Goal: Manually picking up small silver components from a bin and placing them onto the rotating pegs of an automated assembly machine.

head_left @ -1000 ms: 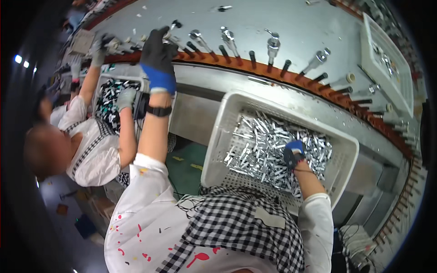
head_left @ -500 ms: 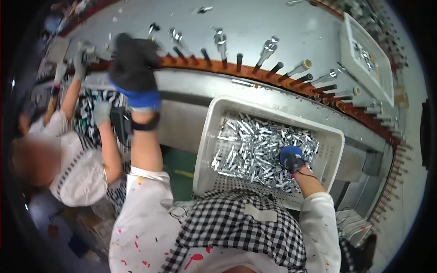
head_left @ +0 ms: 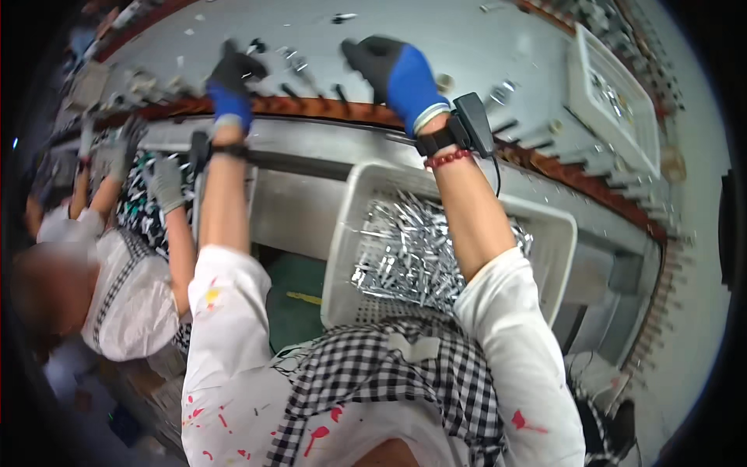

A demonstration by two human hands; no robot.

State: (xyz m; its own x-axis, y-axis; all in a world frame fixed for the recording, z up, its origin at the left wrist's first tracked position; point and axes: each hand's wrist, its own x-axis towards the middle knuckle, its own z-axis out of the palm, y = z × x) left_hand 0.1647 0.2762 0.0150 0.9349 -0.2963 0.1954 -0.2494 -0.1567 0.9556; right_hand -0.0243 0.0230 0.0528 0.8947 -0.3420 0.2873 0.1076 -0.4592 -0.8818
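Both hands are hovering out front at the brown rail, arms nearly straight! The left hand is pointing its gloved fingers away from the body; blur is hiding whether they're holding anything, so I cannot tell. The right hand is hanging bent at the wrist, fingertips aiming left; whether those are gripping a part, I cannot tell either. The silver parts are lying heaped in the white crate below, the right forearm covering some of them. Now the edges: the brown rail is curving beneath both hands, black pegs sticking up between them. A gap is separating the hands, grey tabletop is spreading beyond, and the white tray is bounding it well to the right.
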